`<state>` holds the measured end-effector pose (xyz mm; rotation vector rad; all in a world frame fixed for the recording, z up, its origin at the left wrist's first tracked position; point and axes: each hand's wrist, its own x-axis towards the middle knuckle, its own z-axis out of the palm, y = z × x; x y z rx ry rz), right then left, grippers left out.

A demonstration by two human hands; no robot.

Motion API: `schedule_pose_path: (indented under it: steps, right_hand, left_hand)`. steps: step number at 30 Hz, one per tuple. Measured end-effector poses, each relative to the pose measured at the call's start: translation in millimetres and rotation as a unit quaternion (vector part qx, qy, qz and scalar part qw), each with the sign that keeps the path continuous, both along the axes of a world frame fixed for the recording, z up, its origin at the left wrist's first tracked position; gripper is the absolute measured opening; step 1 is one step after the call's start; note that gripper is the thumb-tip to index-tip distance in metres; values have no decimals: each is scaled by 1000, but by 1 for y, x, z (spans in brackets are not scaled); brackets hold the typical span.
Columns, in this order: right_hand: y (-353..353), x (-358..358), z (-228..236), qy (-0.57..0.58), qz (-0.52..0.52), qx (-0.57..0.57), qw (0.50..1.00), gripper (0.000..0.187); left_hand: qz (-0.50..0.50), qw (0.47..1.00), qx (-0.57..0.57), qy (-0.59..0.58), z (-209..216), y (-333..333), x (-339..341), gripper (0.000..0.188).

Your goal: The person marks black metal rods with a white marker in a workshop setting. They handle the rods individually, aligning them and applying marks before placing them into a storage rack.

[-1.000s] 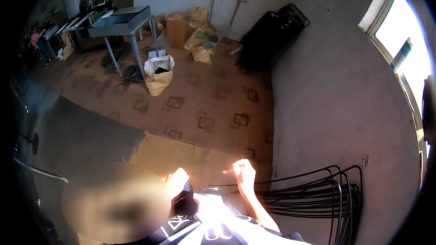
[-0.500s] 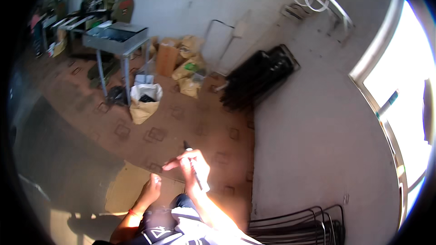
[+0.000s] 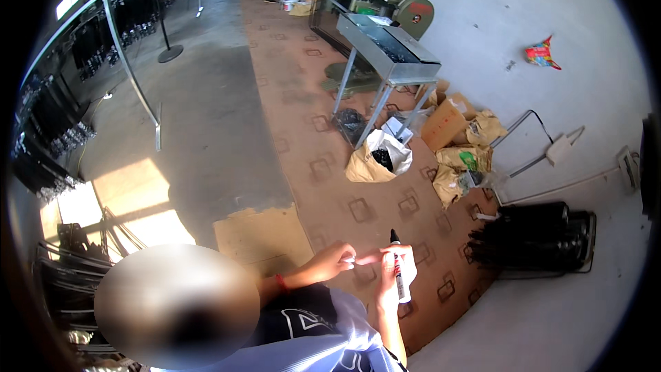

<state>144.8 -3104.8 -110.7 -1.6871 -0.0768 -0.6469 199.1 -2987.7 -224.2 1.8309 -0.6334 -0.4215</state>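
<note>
A marker [image 3: 399,279], white-barrelled with a black upper end, stands nearly upright in my right hand [image 3: 407,262]. The thumb and fingers of that hand close round it, while one finger stretches out toward my left hand [image 3: 333,260]. My left hand, with a red band at its wrist, is curled closed just to the left. Something small and whitish shows at its fingertips, and I cannot make out what it is. The two hands are very near each other; whether they touch is unclear. A blurred oval covers the lower left.
A metal trough table [image 3: 392,62] stands ahead, with an open sack [image 3: 375,158] beneath and a cardboard box [image 3: 447,120] beside it. Stacked black frames [image 3: 530,238] lean at the right wall. A metal rail [image 3: 131,83] and dark hanging items [image 3: 41,138] line the left.
The view has swung left, bringing the rail and hanging items in. My hands now appear farther right in the picture. The marker stays in my right hand.
</note>
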Motion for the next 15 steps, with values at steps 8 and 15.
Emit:
schedule_pose_path:
  steps: [8, 15]
  right_hand:
    - [-57, 57, -20, 92, 183, 201, 958, 28]
    - [-35, 98, -37, 95, 228, 228, 942, 63]
  left_hand:
    - [219, 973, -58, 42, -28, -10, 17, 25]
    - [342, 939, -48, 9, 15, 37, 24, 15]
